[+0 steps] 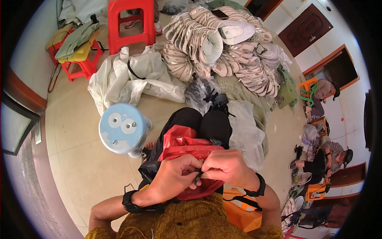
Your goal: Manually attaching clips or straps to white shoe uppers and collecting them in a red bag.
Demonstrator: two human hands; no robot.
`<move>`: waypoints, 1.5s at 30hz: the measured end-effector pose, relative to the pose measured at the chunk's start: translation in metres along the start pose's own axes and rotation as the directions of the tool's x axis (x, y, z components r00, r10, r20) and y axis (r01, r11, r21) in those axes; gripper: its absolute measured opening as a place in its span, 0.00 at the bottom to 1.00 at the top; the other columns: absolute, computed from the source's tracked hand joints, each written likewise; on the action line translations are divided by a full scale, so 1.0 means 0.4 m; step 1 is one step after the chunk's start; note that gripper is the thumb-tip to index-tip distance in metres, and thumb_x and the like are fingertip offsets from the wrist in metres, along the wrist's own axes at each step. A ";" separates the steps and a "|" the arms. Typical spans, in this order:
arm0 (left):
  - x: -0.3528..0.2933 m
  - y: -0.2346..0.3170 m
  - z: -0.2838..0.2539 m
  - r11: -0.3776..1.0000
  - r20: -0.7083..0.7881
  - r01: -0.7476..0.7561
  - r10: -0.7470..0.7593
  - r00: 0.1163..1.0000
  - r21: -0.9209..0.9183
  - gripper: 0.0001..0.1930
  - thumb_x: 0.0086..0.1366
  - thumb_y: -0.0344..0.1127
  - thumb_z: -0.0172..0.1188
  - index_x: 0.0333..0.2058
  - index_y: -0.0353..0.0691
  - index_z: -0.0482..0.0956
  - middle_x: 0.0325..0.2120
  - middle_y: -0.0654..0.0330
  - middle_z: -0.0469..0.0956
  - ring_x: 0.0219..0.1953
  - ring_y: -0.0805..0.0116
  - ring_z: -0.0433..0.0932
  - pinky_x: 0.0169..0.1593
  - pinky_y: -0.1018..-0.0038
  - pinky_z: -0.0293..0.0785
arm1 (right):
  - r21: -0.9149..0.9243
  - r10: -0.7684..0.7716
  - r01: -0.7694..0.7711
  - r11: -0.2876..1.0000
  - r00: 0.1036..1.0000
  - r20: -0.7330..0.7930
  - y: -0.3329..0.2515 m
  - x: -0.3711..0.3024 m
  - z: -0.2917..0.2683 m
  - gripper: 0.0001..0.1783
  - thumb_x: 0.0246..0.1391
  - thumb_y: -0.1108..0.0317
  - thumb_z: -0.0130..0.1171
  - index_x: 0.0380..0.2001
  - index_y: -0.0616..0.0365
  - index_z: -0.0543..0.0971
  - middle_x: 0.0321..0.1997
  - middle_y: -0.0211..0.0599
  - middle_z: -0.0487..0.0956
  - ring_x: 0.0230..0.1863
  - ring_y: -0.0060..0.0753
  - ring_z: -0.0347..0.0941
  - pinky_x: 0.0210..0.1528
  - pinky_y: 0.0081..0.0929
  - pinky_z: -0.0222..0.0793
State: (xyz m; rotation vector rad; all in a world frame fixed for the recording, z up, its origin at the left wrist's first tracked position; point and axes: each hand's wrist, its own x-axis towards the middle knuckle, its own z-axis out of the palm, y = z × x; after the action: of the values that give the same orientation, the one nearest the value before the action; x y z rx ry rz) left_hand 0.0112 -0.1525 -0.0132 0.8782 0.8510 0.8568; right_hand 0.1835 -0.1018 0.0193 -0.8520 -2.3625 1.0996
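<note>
My left hand [175, 173] and my right hand [229, 169] meet above my lap, fingertips pinched together. Between them is a small dark piece [197, 175], mostly covered by the fingers; its kind is too small to make out. Under the hands, a crumpled red plastic bag [179, 144] lies across my black trousers. Each wrist wears a black strap. Past my knees, a bundle of black pieces [218, 102] sits beside clear plastic.
A blue-and-white round stool [121, 129] stands at my left. Ahead are white sacks [131, 77], piled beige shoe uppers [223, 47] with a dark phone [219, 14] on top, and a red stool [131, 24]. Several people sit along the right wall, among them a person in stripes [336, 153].
</note>
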 end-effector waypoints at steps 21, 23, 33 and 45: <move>0.019 -0.033 0.010 0.992 0.053 0.127 -0.128 0.990 0.012 0.07 0.57 0.21 0.47 0.35 0.29 0.68 0.27 0.58 0.74 0.26 0.75 0.76 0.28 0.82 0.74 | 0.085 0.082 -0.082 0.993 0.997 0.013 0.029 -0.061 0.016 0.06 0.38 0.75 0.58 0.24 0.59 0.73 0.22 0.34 0.71 0.25 0.34 0.70 0.28 0.25 0.64; 0.020 -0.018 0.019 0.983 0.049 0.185 -0.184 0.982 -0.014 0.06 0.59 0.20 0.45 0.35 0.29 0.67 0.28 0.55 0.74 0.28 0.70 0.77 0.30 0.78 0.75 | 0.066 0.055 -0.055 0.996 0.998 -0.008 0.025 -0.062 0.010 0.06 0.38 0.75 0.59 0.23 0.58 0.73 0.22 0.34 0.71 0.24 0.34 0.70 0.27 0.25 0.64; 0.003 -0.005 0.011 0.964 0.095 0.201 -0.187 0.978 -0.172 0.12 0.60 0.29 0.47 0.41 0.27 0.68 0.31 0.56 0.74 0.30 0.74 0.75 0.36 0.78 0.74 | -0.102 -0.047 0.039 0.994 0.996 -0.073 0.009 -0.051 0.016 0.09 0.33 0.75 0.61 0.18 0.58 0.69 0.17 0.32 0.68 0.20 0.34 0.68 0.22 0.26 0.64; 0.013 -0.014 0.006 0.974 0.184 0.143 -0.110 0.977 -0.175 0.13 0.56 0.19 0.44 0.42 0.29 0.66 0.38 0.57 0.70 0.36 0.73 0.74 0.38 0.79 0.74 | -0.243 -0.206 0.161 0.957 0.963 -0.175 0.005 -0.055 0.021 0.11 0.29 0.76 0.63 0.20 0.57 0.72 0.18 0.31 0.69 0.20 0.31 0.68 0.21 0.24 0.66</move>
State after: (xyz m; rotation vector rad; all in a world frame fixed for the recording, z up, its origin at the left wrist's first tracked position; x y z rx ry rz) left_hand 0.0168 -0.1508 -0.0185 0.7138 0.6556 0.7246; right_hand 0.1955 -0.1199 0.0103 -0.7577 -2.3700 0.6476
